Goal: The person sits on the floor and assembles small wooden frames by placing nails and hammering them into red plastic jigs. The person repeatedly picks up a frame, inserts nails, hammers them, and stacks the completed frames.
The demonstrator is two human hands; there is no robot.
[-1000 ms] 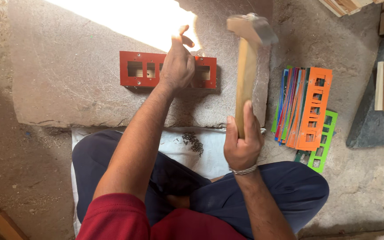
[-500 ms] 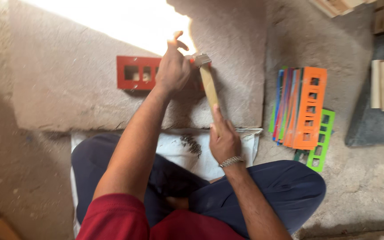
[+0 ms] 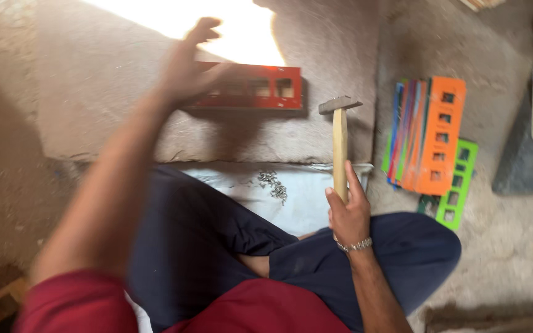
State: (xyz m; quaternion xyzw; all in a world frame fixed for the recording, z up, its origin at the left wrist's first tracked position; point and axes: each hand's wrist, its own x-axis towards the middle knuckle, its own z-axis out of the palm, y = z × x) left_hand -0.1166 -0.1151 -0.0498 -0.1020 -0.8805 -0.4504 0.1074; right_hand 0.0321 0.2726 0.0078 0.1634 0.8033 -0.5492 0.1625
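One hammer (image 3: 339, 132) stands upright, pale wooden handle clamped in your right hand (image 3: 348, 213), its grey steel head near the red slotted frame (image 3: 260, 86) on the rough stone slab (image 3: 94, 111). Your left hand (image 3: 189, 65) hovers blurred, fingers spread, over that frame.

You have one hammer (image 3: 339, 139), one red slotted frame (image 3: 251, 86), one orange frame (image 3: 442, 135), one green frame (image 3: 458, 185), and one pile of nails (image 3: 272, 184).
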